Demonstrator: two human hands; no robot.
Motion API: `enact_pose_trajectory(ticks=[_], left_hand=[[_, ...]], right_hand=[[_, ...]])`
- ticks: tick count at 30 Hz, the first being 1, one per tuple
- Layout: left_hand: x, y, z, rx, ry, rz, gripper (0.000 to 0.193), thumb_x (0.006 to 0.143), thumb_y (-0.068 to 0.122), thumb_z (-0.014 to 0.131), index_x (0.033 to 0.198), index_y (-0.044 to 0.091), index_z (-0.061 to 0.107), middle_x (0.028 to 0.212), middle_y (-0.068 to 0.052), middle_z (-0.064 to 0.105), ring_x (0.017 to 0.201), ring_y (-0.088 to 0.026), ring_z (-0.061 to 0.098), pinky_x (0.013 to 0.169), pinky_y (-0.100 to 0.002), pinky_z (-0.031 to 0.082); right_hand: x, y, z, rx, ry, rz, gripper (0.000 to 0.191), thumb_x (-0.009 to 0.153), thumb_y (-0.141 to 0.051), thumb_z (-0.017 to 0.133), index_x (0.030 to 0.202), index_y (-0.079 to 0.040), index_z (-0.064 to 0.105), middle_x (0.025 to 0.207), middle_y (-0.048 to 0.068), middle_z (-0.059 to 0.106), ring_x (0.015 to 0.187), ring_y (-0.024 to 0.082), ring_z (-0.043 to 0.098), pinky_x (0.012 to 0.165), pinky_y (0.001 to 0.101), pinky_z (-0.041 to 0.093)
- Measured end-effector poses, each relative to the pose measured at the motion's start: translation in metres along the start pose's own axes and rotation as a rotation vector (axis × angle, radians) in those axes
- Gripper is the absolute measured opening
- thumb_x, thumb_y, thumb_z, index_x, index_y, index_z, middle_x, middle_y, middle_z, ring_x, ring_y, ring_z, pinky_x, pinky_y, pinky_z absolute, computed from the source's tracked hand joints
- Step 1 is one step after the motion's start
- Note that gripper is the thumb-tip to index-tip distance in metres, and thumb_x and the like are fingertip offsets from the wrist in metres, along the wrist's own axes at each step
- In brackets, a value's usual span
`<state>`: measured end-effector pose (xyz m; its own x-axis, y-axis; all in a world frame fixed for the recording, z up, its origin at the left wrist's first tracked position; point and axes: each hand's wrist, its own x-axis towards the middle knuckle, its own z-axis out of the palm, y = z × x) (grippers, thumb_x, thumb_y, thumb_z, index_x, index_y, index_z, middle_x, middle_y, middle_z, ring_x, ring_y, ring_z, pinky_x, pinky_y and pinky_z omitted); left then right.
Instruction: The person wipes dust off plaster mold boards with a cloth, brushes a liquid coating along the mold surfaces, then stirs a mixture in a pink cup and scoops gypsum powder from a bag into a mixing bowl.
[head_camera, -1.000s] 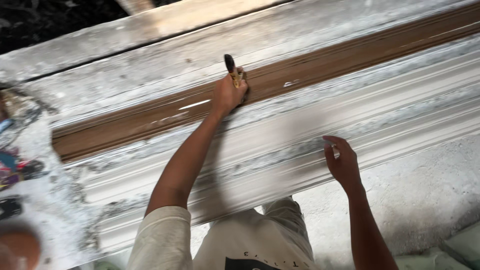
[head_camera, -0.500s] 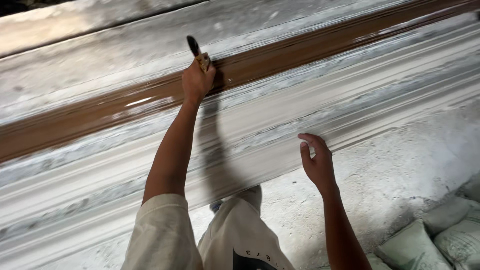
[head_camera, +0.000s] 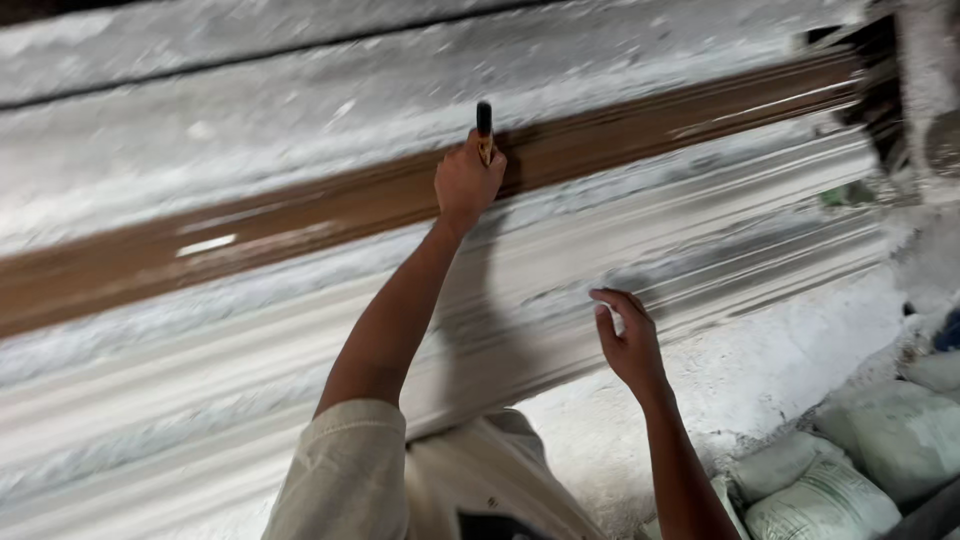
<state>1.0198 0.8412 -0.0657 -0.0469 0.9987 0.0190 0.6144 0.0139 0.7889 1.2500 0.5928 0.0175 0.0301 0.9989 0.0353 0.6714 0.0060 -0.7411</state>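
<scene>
Packages: pale woven sacks piled at lower right on the floor, lumpy, greyish-white, no label legible (frame is motion-blurred). Small green scrap at far right edge beside the white moulding, kind unclear. Work piece: long white plaster moulding, ribbed lengthwise, running diagonal across view w/ a glossy brown band along its upper part; beyond the band a rough, white-dusted slab. Left hand: closed tight around a brush handle, dark tip sticking up above the fist, fist sitting right on the brown band approx. mid-frame; bristle end hidden behind the hand, so contact w/ surface can't be confirmed. Right hand: fingers curled loosely, narrow opening, a small pale item seems pinched near thumb (too blurred to ID); it hovers over lower edge of the moulding, well apart from the brush and nearer the body. Floor below is white w/ dust. Beige sleeve on left arm.
</scene>
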Motion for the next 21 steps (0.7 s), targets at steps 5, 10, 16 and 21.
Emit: enact_pose_trajectory(ticks=[5,10,16,21], left_hand=[[0.026,0.075,0.093,0.014,-0.067,-0.049,0.034,0.089,0.033,0.069,0.116,0.014,0.065,0.084,-0.018,0.071,0.076,-0.043,0.069,0.068,-0.056,0.055],[0.044,0.143,0.191,0.004,-0.046,-0.041,0.027,0.086,0.034,0.071,0.104,0.015,0.067,0.092,-0.016,0.071,0.08,-0.041,0.07,0.069,-0.055,0.056],[0.083,0.233,0.313,0.034,-0.102,-0.074,0.028,0.089,0.034,0.068,0.108,0.014,0.066,0.087,-0.015,0.073,0.08,-0.039,0.071,0.072,-0.052,0.058],[0.1,0.321,0.413,0.03,-0.056,-0.022,0.025,0.089,0.032,0.067,0.104,0.013,0.067,0.089,-0.014,0.073,0.081,-0.038,0.072,0.071,-0.053,0.058]], right_hand=[[0.03,0.097,-0.096,0.012,0.17,0.364,0.024,0.104,-0.017,0.059,0.125,-0.01,0.07,0.119,0.008,0.073,0.093,0.02,0.065,0.067,0.0286,0.05],[0.077,0.195,-0.179,0.01,0.231,0.439,0.025,0.105,-0.015,0.057,0.126,-0.01,0.069,0.116,0.009,0.073,0.09,0.021,0.063,0.068,0.0302,0.051],[0.189,0.308,-0.275,-0.023,0.273,0.167,0.023,0.105,-0.012,0.054,0.123,-0.008,0.068,0.126,0.011,0.069,0.115,0.026,0.064,0.095,0.0371,0.052],[0.241,0.373,-0.346,0.008,0.265,0.147,0.022,0.105,-0.011,0.055,0.122,-0.008,0.068,0.128,0.012,0.067,0.119,0.029,0.062,0.1,0.0413,0.05]])
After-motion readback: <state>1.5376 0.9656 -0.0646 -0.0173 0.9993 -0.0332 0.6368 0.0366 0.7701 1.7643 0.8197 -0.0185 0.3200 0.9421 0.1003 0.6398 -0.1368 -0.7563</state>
